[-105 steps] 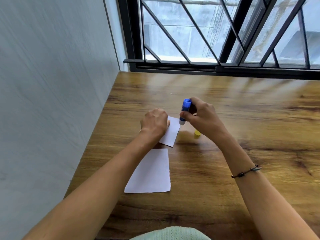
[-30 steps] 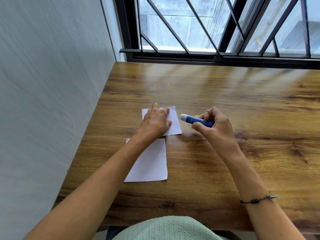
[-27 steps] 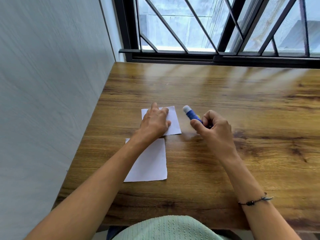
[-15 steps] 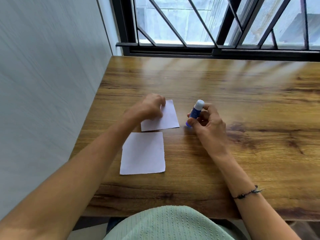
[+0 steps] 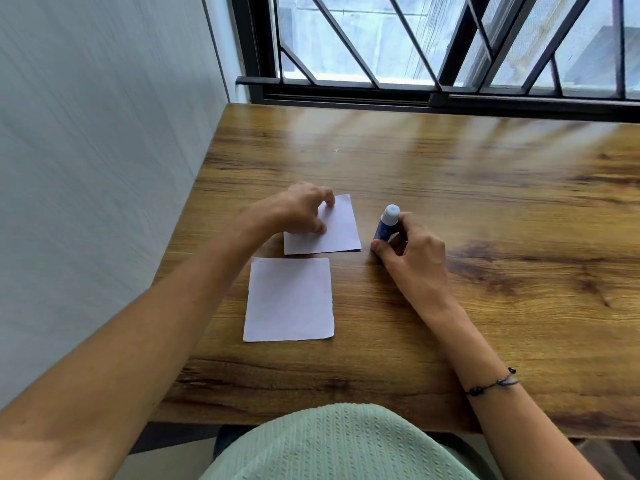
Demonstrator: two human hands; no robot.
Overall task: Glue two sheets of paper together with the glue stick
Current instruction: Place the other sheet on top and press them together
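Note:
Two white paper sheets lie on the wooden table (image 5: 450,188). The far sheet (image 5: 337,230) has my left hand (image 5: 301,211) on its left part, thumb and fingers pinching its left edge. The near sheet (image 5: 289,299) lies flat and untouched just below it. A blue glue stick (image 5: 386,225) stands upright on the table to the right of the far sheet, its whitish top uncapped and pointing up. My right hand (image 5: 412,251) grips the stick's lower body from the right.
A grey wall (image 5: 104,168) runs along the table's left edge. A black-framed barred window (image 5: 433,64) closes off the far edge. The table's front edge lies near my green-clad body (image 5: 339,445).
The glue stick went from lying sideways in my right hand to standing upright on the table. My left hand shifted from pressing flat on the far sheet to pinching its left edge.

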